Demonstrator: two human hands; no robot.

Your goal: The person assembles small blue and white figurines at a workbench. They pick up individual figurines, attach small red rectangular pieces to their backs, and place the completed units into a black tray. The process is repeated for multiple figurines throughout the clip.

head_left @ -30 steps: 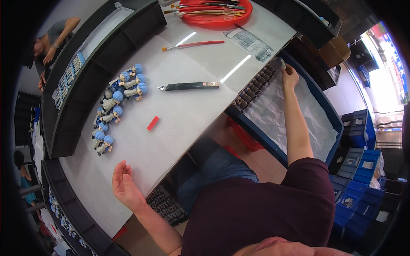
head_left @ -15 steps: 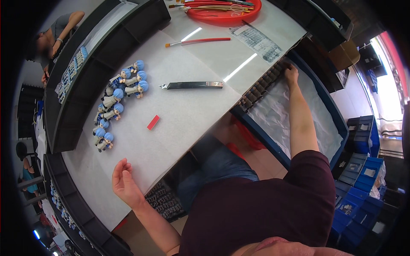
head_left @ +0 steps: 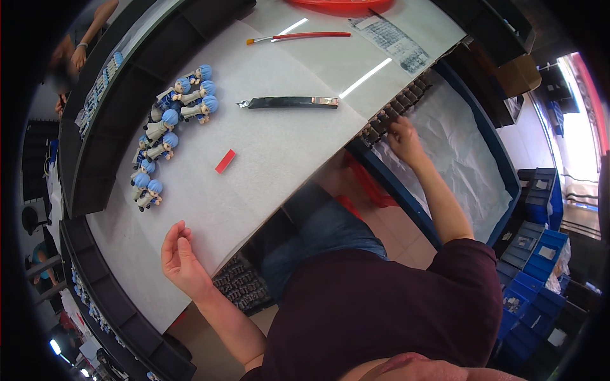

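My left hand (head_left: 183,259) rests at the near left part of the white-covered worktable (head_left: 210,203), fingers loosely curved and thumb apart, with nothing in it. To the right, my right hand (head_left: 404,140) reaches into a blue tray (head_left: 470,95) lined with white sheeting. Its bunched fingertips are at a row of small dark brown pieces (head_left: 406,96) along the tray's edge; what they grip is hidden. Several small blue-haired figurines (head_left: 168,119) lie clustered on the table's left side. A black craft knife (head_left: 289,102) and a red block (head_left: 225,161) lie to their right.
A red-handled brush (head_left: 302,37), a printed sheet (head_left: 394,46) and a red basin (head_left: 343,5) are at the far side. Black trays (head_left: 108,171) border the table's left. Blue bins (head_left: 527,295) stand at right. Another person's arm (head_left: 95,28) shows at far left.
My right hand has drawn back along the row of dark pieces, toward me and to the left. My left hand stays nearly still. The view has shifted slightly, moving the table items upward.
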